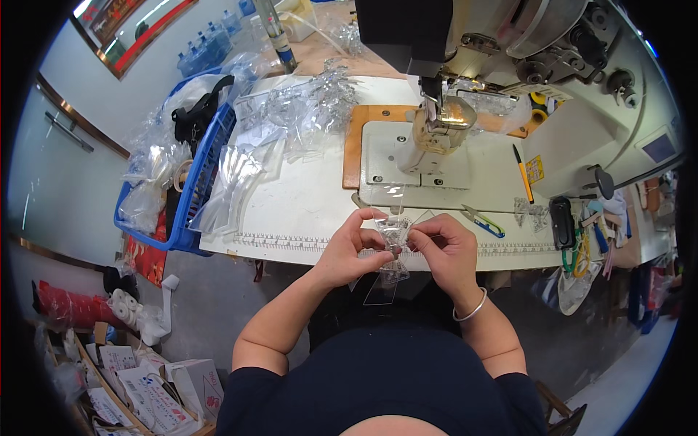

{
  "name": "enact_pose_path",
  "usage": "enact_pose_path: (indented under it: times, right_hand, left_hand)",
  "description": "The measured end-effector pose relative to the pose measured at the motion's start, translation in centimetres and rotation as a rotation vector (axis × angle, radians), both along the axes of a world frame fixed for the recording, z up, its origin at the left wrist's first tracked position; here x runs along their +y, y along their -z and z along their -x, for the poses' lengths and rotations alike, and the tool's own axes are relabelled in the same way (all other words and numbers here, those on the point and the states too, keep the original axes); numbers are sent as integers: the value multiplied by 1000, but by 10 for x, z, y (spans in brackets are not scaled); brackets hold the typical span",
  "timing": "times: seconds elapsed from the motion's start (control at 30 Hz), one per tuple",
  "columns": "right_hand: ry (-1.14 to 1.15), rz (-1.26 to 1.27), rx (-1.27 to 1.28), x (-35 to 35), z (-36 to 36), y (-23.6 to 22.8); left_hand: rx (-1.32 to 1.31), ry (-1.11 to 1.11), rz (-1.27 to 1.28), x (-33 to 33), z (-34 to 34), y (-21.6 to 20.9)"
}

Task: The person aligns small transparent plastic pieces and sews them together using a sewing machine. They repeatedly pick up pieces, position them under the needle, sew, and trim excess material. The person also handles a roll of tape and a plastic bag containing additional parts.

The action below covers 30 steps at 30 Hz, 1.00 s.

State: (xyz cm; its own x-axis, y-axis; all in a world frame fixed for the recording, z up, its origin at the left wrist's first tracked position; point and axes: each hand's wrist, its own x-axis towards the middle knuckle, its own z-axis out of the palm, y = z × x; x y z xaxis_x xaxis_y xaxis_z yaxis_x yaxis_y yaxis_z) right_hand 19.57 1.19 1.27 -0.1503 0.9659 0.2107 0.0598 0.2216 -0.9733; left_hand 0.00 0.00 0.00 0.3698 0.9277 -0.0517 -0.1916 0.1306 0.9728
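Note:
Between my hands, at the front edge of the sewing table [291,211], is a clear plastic piece with a silvery pattern [395,275]. A plain clear strip [383,195] extends from it toward the machine, and another clear part hangs below the edge. My left hand [340,253] is closed on the piece, thumb and fingers at its left side. My right hand [449,254], a bangle at the wrist, pinches its right side. Just right of my hands lie thread snips [484,222] with blue-green handles. Fingers and transparent layers overlap, so the exact folds are unclear.
A post-bed sewing machine [439,142] stands beyond my hands. Clear patterned pieces [313,109] are heaped at the back left, beside a full blue basket [211,167]. A yellow pen [523,174] and tools [582,232] lie right. Boxes [156,389] stand lower left.

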Motion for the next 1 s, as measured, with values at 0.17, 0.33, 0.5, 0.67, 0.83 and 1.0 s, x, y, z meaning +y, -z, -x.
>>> enact_pose_path:
  times: [0.17, 0.33, 0.5, 0.67, 0.83, 1.0]
  right_hand:
    - [1, 92, 41, 0, 6, -2]
    - [-95, 255, 212, 1, 4, 0]
    - [-281, 551, 416, 9, -8, -12]
    - [-327, 449, 205, 17, -13, -9]
    - [-354, 410, 361, 9, -10, -21]
    - [-349, 370, 304, 9, -20, -16]
  left_hand:
    - [13, -14, -21, -2, 2, -2]
    - [31, -31, 52, -3, 2, -2]
    - [-8, -24, 134, -2, -1, -8]
    - [27, -26, 137, -2, -7, -14]
    - [-33, -44, 131, -1, -10, -14]
    - [-23, -56, 121, -2, -19, -19]
